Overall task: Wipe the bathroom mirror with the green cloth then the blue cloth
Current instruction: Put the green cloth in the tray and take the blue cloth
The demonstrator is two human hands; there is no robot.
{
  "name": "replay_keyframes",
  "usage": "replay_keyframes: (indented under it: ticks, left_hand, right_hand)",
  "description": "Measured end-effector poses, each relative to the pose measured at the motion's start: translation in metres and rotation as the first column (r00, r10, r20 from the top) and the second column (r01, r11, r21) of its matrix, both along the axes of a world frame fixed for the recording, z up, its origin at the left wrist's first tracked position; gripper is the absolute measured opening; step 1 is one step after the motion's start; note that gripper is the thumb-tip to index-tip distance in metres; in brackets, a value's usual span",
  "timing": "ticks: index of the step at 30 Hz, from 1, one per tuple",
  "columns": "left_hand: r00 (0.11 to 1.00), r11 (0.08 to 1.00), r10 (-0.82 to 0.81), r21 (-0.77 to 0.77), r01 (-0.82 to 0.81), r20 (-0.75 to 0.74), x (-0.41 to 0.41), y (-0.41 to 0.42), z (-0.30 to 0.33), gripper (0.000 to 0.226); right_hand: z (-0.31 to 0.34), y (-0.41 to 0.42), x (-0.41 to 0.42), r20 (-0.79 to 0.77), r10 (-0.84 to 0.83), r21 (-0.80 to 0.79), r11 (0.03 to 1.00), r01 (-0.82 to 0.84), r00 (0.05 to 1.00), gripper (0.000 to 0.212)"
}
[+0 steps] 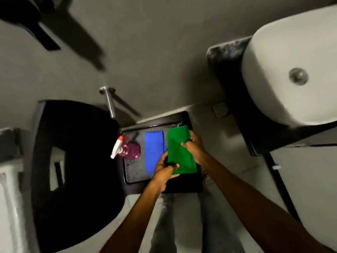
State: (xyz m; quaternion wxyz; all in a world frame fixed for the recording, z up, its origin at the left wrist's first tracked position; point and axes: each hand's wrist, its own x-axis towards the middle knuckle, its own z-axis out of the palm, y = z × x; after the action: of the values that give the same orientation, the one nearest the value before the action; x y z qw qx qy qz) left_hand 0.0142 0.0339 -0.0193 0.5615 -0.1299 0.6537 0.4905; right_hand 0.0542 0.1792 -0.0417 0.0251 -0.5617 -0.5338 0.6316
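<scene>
Dark tray [127,178]; folded, bright green cloth [179,152] pinched by both hands [180,157].

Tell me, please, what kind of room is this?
Most likely a bathroom: a white basin with a metal drain plug sits on a dark counter, a floor drain grate is set in the tiles, and a black toilet stands at left.

Matt green cloth [179,152] and matt blue cloth [154,149], both soft fabric. Dark tray [127,178] with glossy rim and textured grey liner. Clear pink plastic spray bottle [128,149] with white trigger. Brushed metal tap [109,100]. Smooth white ceramic basin [284,42].
</scene>
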Motion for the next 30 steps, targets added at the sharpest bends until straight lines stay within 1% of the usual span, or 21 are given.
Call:
replay_keyframes:
  ticks: [3, 5, 6, 7, 8, 9, 10, 11, 13, 15, 17, 18, 20, 21, 24, 26, 28, 30]
  left_hand:
    - [0.996, 0.997, 0.072, -0.004, -0.072, -0.046, 0.01, 0.0, -0.054, 0.07]
    - [0.996, 0.999, 0.045, 0.01, -0.044, -0.08, 0.007, 0.005, -0.074, 0.069]
    - [0.993, 1.0, -0.006, -0.029, 0.002, -0.115, 0.007, 0.002, -0.089, 0.065]
    - [0.975, 0.992, -0.088, -0.112, 0.066, -0.203, 0.003, 0.003, -0.095, 0.059]
    - [0.93, 0.961, -0.192, -0.253, 0.112, -0.315, 0.0, 0.0, -0.102, 0.052]
    - [0.866, 0.912, -0.286, -0.393, 0.115, -0.41, 0.0, -0.008, -0.108, 0.046]
    - [0.807, 0.868, -0.345, -0.49, 0.081, -0.478, -0.003, -0.013, -0.11, 0.044]
    - [0.77, 0.84, -0.371, -0.542, 0.04, -0.519, -0.006, -0.019, -0.111, 0.044]
    - [0.726, 0.789, -0.432, -0.614, 0.018, -0.535, -0.019, -0.024, -0.114, 0.049]
    - [0.744, 0.755, -0.474, -0.652, 0.068, -0.471, -0.034, -0.027, -0.121, 0.058]
    - [0.797, 0.754, -0.476, -0.638, 0.154, -0.371, -0.046, -0.026, -0.126, 0.069]
    - [0.818, 0.757, -0.475, -0.626, 0.19, -0.325, -0.051, -0.026, -0.127, 0.07]
    - [0.846, 0.777, -0.456, -0.587, 0.229, -0.274, -0.06, -0.023, -0.129, 0.06]
    - [0.869, 0.803, -0.417, -0.555, 0.215, -0.265, -0.063, -0.021, -0.127, 0.054]
    - [0.95, 0.914, -0.188, -0.4, 0.076, -0.25, -0.065, -0.009, -0.105, 0.032]
    - [0.969, 0.964, -0.067, -0.267, 0.0, -0.24, -0.067, 0.005, -0.075, 0.014]
    - [0.976, 0.982, 0.031, -0.177, -0.071, -0.217, -0.072, 0.021, -0.04, 0.018]
    - [0.972, 0.987, 0.127, -0.07, -0.143, -0.196, -0.079, 0.042, 0.01, 0.022]
  right_hand:
    - [-0.054, -0.003, -0.005, 0.045, 0.073, 0.07, 0.995, -0.076, 0.996, 0.064]
    - [-0.074, 0.001, -0.01, 0.081, 0.11, 0.118, 0.986, -0.119, 0.991, 0.062]
    - [-0.09, 0.0, -0.012, 0.115, 0.149, 0.125, 0.979, -0.163, 0.982, 0.06]
    - [-0.095, 0.004, -0.016, 0.167, 0.197, 0.149, 0.964, -0.222, 0.966, 0.058]
    - [-0.101, 0.005, -0.017, 0.244, 0.262, 0.179, 0.934, -0.309, 0.934, 0.058]
    - [-0.106, 0.004, -0.015, 0.317, 0.305, 0.217, 0.899, -0.381, 0.898, 0.06]
    - [-0.108, 0.004, -0.014, 0.354, 0.312, 0.26, 0.872, -0.414, 0.882, 0.062]
    - [-0.108, 0.001, -0.012, 0.363, 0.303, 0.295, 0.86, -0.417, 0.881, 0.065]
    - [-0.104, -0.003, -0.01, 0.354, 0.264, 0.361, 0.846, -0.392, 0.897, 0.068]
    - [-0.101, -0.007, -0.008, 0.329, 0.265, 0.387, 0.838, -0.385, 0.906, 0.065]
    - [-0.097, -0.012, -0.004, 0.278, 0.273, 0.366, 0.856, -0.364, 0.921, 0.059]
    - [-0.094, -0.015, -0.001, 0.234, 0.272, 0.333, 0.88, -0.34, 0.933, 0.056]
    - [-0.091, -0.017, 0.006, 0.139, 0.271, 0.242, 0.924, -0.298, 0.952, 0.049]
    - [-0.086, -0.017, 0.01, 0.101, 0.273, 0.197, 0.937, -0.288, 0.957, 0.044]
    - [-0.065, -0.017, 0.024, 0.011, 0.202, 0.021, 0.979, -0.203, 0.979, 0.033]
    - [-0.046, -0.016, 0.034, -0.029, 0.098, -0.104, 0.99, -0.1, 0.995, 0.032]
    - [-0.026, -0.018, 0.043, -0.014, 0.02, -0.227, 0.974, -0.022, 1.0, 0.035]
    - [0.002, -0.02, 0.051, 0.007, -0.017, -0.327, 0.945, 0.018, 1.0, 0.037]
